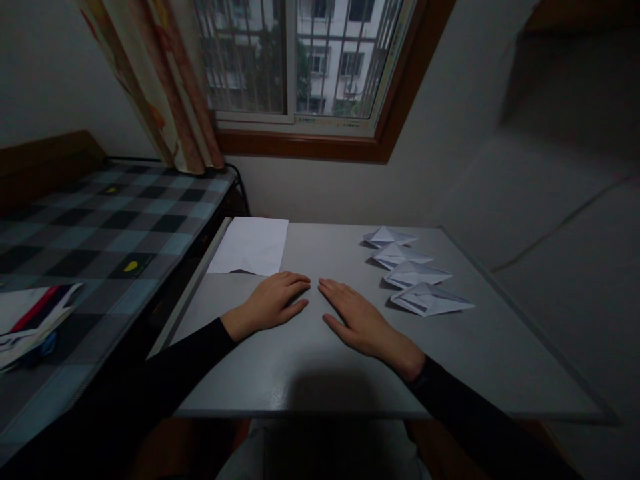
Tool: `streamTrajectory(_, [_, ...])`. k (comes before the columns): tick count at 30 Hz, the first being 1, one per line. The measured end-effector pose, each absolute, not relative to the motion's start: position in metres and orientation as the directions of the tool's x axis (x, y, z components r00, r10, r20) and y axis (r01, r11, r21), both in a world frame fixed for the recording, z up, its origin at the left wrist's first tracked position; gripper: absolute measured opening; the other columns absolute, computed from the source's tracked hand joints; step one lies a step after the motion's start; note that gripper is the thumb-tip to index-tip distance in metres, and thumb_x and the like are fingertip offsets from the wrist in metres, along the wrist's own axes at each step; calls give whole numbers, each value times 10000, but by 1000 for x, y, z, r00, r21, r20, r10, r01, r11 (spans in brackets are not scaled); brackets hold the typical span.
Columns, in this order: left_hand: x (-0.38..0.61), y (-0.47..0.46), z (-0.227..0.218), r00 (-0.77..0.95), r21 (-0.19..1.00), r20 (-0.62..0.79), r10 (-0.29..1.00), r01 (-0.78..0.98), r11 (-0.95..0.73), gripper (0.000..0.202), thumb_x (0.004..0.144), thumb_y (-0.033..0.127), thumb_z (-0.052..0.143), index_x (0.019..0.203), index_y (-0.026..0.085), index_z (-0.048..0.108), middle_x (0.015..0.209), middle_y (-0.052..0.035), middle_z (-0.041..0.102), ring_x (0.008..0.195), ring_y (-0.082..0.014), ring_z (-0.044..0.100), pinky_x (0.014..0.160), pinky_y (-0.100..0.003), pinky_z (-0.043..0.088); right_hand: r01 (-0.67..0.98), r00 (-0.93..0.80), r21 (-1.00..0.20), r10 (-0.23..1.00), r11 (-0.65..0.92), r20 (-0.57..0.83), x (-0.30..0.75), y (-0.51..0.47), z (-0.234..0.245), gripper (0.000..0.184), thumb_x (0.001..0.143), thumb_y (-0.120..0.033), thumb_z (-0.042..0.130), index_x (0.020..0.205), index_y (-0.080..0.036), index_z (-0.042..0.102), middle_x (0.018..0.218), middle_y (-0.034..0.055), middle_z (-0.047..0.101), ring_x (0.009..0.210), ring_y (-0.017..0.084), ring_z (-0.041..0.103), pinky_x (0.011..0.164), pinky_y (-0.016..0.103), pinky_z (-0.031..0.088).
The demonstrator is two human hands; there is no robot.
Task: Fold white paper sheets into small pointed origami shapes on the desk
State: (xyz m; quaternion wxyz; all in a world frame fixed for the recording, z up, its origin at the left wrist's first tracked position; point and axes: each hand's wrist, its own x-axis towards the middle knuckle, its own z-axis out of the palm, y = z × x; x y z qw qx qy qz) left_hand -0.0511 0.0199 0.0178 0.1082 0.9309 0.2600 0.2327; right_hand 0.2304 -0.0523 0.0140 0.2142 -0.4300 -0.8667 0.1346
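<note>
Near folded papers [417,273], left hand [274,299] and right hand [361,321] lie flat; window lettering [347,125] illegible.

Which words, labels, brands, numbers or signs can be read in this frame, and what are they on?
None can be read.
White window frame: small dark markings along the bottom, too small and blurred.
Checked bed cover: yellow shapes, no readable lettering.
White sheet and four folded papers: no writing discernible.

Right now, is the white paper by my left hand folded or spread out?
Spread out: the white paper lies broad and mostly flat on the table, its near edge slightly raised.
</note>
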Motion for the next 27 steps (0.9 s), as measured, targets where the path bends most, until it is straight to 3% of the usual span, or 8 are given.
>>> streamTrajectory(8, [-53,19,20,745,241,393,538,481,-843,246,1109,333,586,1270,213,727,1239,-122,787,1159,-306,737,1031,-483,559,719,-515,-401,823,567,241,198,5,3,605,1119,-311,534,1714,-217,487,1779,154,463,1668,335,429,1374,630,352])
streamTrajectory(11, [-62,25,28,725,167,412,553,536,-828,287,1098,360,595,1302,197,712,1307,-135,777,1195,-330,726,1082,-512,535,714,-527,-396,815,578,239,200,10,5,604,1120,-336,553,1707,-202,499,1779,158,463,1669,342,428,1379,627,341])
streamTrajectory(14, [-79,38,35,612,150,454,647,664,-733,539,1025,486,705,1460,175,636,1518,-180,683,1369,-382,656,1211,-553,470,707,-544,-391,806,590,234,205,10,5,614,1121,-368,575,1706,-193,501,1785,156,455,1674,340,417,1385,617,329])
streamTrajectory(18, [-105,56,33,430,129,376,821,853,-506,978,933,739,738,1662,148,461,1758,-238,445,1640,-467,397,1370,-663,240,703,-546,-394,804,592,234,210,10,1,618,1124,-399,579,1707,-208,500,1791,143,450,1679,321,410,1392,598,317])
streamTrajectory(20, [-113,59,30,391,118,264,882,894,-432,1001,960,782,672,1677,121,445,1759,-257,438,1639,-483,401,1347,-678,283,699,-541,-400,804,593,248,210,10,0,613,1119,-405,588,1698,-218,514,1783,140,465,1673,323,421,1390,603,319])
streamTrajectory(23, [-112,54,28,460,102,127,879,875,-473,943,1002,807,594,1655,133,495,1739,-249,478,1603,-469,470,1298,-624,396,685,-506,-437,812,584,291,209,10,0,595,1111,-427,604,1669,-229,546,1739,146,535,1625,330,496,1367,610,367])
streamTrajectory(27, [-94,36,38,643,106,125,756,749,-654,842,1000,834,582,1563,210,613,1684,-190,571,1522,-463,563,1230,-599,480,664,-402,-516,840,541,364,209,12,2,571,1114,-437,591,1638,-211,567,1619,171,653,1504,332,618,1302,595,468])
